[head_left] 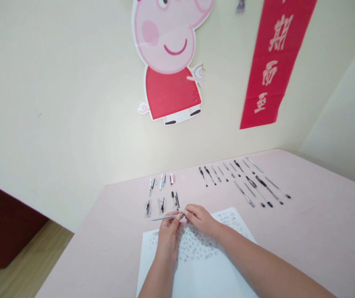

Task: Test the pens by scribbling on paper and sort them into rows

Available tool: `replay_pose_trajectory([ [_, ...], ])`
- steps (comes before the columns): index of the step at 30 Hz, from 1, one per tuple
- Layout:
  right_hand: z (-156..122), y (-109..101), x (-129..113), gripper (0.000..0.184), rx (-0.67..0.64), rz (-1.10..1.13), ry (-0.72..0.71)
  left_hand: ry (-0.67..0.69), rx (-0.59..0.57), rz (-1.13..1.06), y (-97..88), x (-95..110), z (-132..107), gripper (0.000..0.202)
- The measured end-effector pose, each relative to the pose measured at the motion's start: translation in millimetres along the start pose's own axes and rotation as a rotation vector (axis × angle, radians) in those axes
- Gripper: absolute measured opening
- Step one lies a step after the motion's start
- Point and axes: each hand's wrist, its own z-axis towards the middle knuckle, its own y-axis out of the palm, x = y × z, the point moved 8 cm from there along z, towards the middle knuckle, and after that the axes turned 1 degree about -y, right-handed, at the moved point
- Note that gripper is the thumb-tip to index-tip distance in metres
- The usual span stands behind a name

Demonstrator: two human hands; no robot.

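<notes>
Our left hand [169, 234] has its grip closed around the barrel of a pen [162, 218], and our right hand [198, 218] pinches the dark right end, nearer to it than the left. The pen's long axis runs crosswise, its free end reaching left past the left grip. Below both grips lies written paper [207, 275]; just beyond, pen parts [178, 199]; farther right, rows of pens [262, 183] on the tabletop [112, 248].
</notes>
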Motion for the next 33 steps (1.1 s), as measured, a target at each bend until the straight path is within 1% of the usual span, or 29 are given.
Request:
replay_pose_trajectory([
  [3,0.0,-0.3,1.6,0.038,0.003,-0.002,0.008,0.006,-0.006,0.01,0.4,0.5,0.2,0.034],
  [7,-0.9,-2.6,1.5,0.026,0.025,0.037,0.011,0.012,0.013,0.01,-0.5,1.9,-0.1,0.033],
  [9,-1.1,-2.0,1.9,0.024,0.018,0.037,0.012,0.012,0.013,0.015,-0.3,2.2,-0.6,0.033],
  [15,-0.3,1.2,3.6,0.038,-0.014,-0.009,0.011,0.005,0.008,0.026,-0.7,0.7,-0.9,0.035],
  [21,-0.5,-2.3,-1.8,0.031,0.007,0.003,0.01,0.003,-0.003,0.01,0.6,1.5,-1.0,0.033],
  [25,-0.1,-1.3,-1.6,0.035,-0.004,-0.006,0.0,0.004,-0.006,0.021,0.9,1.4,-1.7,0.033],
  [33,-0.2,-0.8,-0.3,0.037,-0.007,-0.015,-0.002,-0.002,-0.017,0.01,1.3,-0.2,-1.1,0.034],
])
